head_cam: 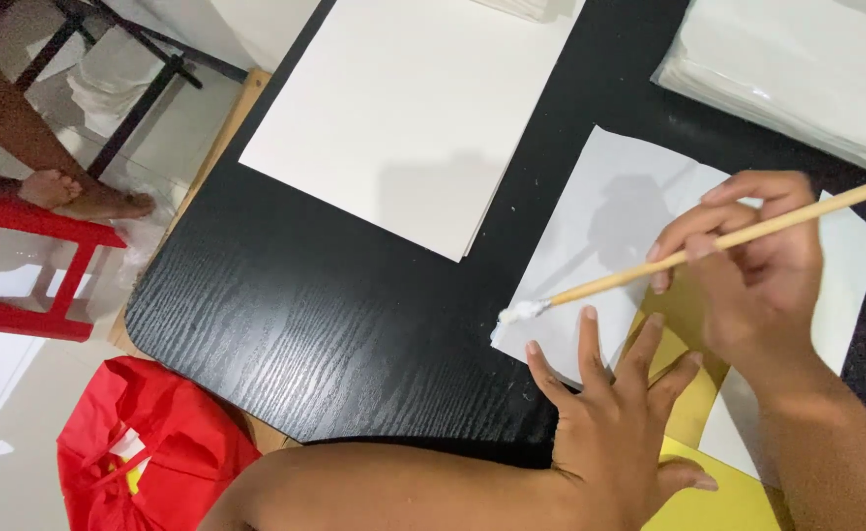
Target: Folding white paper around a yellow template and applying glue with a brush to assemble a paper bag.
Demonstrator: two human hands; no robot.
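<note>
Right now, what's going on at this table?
A person is working on a black table. The right hand holds a wooden brush whose white-loaded tip touches the near corner of a white sheet. The left hand lies flat with spread fingers, pinning that sheet and a yellow paper. A larger white sheet lies farther back. A red bag sits on the floor.

wooden brush (708,248) tilted, white-tipped, on white sheet (610,216) over yellow paper (684,315)
</note>
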